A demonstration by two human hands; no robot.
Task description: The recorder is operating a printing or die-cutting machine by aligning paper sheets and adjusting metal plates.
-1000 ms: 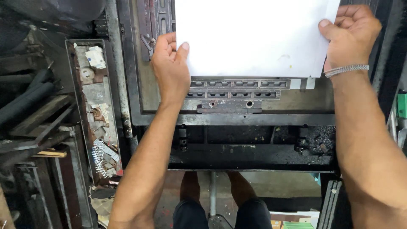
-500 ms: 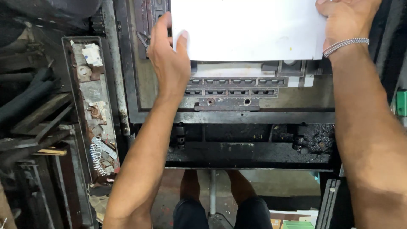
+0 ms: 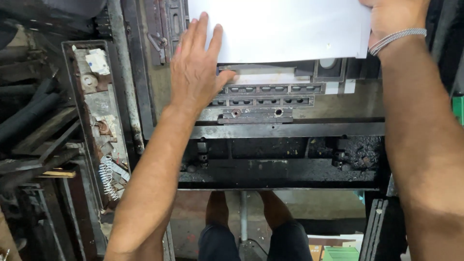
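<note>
White sheet (image 3: 285, 29) is laid across the top of the dark iron press bed (image 3: 290, 130), above the metal forme (image 3: 268, 94) of slotted blocks; its upper part is cut off by the frame edge. It is judged to be light, thin and limp, easily creased or smudged by the grime around it, and likely to slide on the smooth metal under a flat palm. A stack cannot be ruled out: layered edges are seen at its right corner. Hold is best taken at the two lower corners or side edges, with pressure spread rather than pinched.

At the sheet's lower left corner the left hand (image 3: 195, 72) is pressed flat, fingers spread and extended, fingertips on the paper, thumb lying just under its lower edge; nothing is gripped. At the sheet's right edge the right hand (image 3: 394, 19) is placed, a bracelet (image 3: 398, 38) at its wrist; its fingers are out of view, so whether they are closed on the sheet cannot be told.

Left of the left fingers, well apart, a tray (image 3: 96, 111) of oddments is seen, with a spring (image 3: 108, 176) at its lower end.
</note>
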